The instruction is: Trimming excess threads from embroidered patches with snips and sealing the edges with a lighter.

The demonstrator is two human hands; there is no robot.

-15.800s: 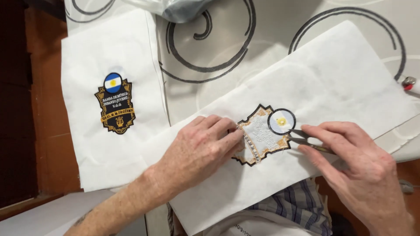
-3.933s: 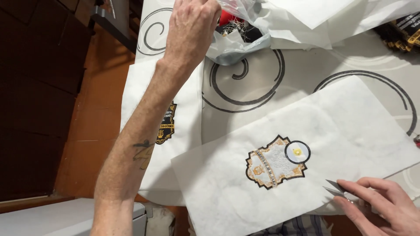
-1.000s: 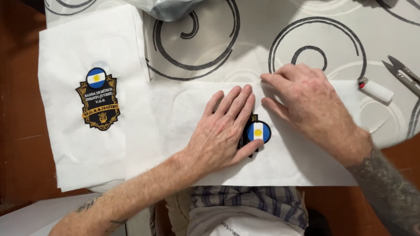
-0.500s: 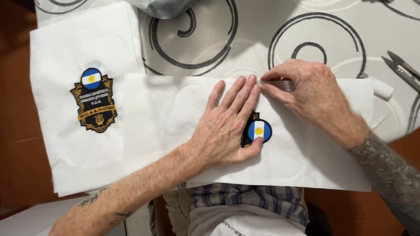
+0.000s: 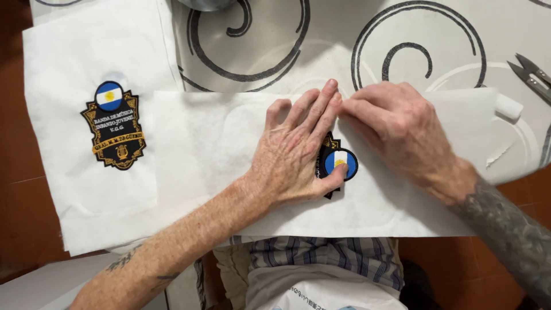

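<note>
Left hand [image 5: 298,155] pressed flat, palm down, fingers spread and extended, grasping nothing; lying on white backing sheet [image 5: 229,155] and covering most of embroidered patch [image 5: 338,162]. Only the patch's round blue-and-white emblem and a sliver of dark gold-edged border showing, right under the left thumb tip and just beside the palm edge.

Right hand [image 5: 396,132] resting on same sheet, immediately right of left hand, fingertips curled and meeting left fingertips at sheet's upper edge. Appears to pinch the sheet edge there; grip itself hidden, cannot tell for certain.

Second white sheet [image 5: 69,63] well left of left hand, partly under the first, carrying a finished shield-shaped patch [image 5: 113,127] in black, gold, blue and white.

Small snips [image 5: 531,74] far beyond right hand, at upper right on counter [image 5: 321,46] with black swirl pattern. Small white roll-shaped object [image 5: 508,107] just past the sheet's right corner, near right wrist side
</note>
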